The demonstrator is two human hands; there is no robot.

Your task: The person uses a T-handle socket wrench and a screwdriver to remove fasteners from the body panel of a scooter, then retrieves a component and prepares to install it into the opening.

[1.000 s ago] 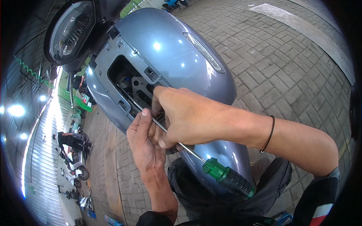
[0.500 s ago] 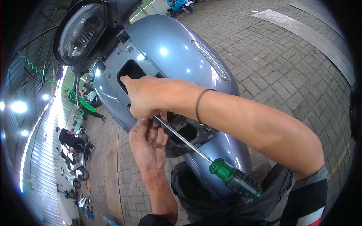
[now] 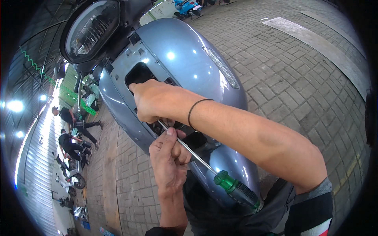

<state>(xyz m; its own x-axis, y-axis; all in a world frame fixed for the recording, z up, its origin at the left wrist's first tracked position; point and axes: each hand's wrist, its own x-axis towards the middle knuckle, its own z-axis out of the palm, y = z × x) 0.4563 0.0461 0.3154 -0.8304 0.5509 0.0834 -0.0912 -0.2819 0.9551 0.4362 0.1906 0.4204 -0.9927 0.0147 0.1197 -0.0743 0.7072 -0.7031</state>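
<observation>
While the left hand (image 3: 169, 157) pinches the bare shaft of the screwdriver (image 3: 204, 163) near its tip, the right hand (image 3: 151, 101) sits curled over the opening in the scooter's front panel (image 3: 185, 59), fingers hidden inside, so can't tell what it grips. Tool looks rigid and light; steel shaft is thin and likely slippery, so the ribbed green-black handle (image 3: 238, 192) is the better hold. Handle hangs free, low right of the left hand, under the right forearm. Brick paving (image 3: 299, 78) beyond.
</observation>
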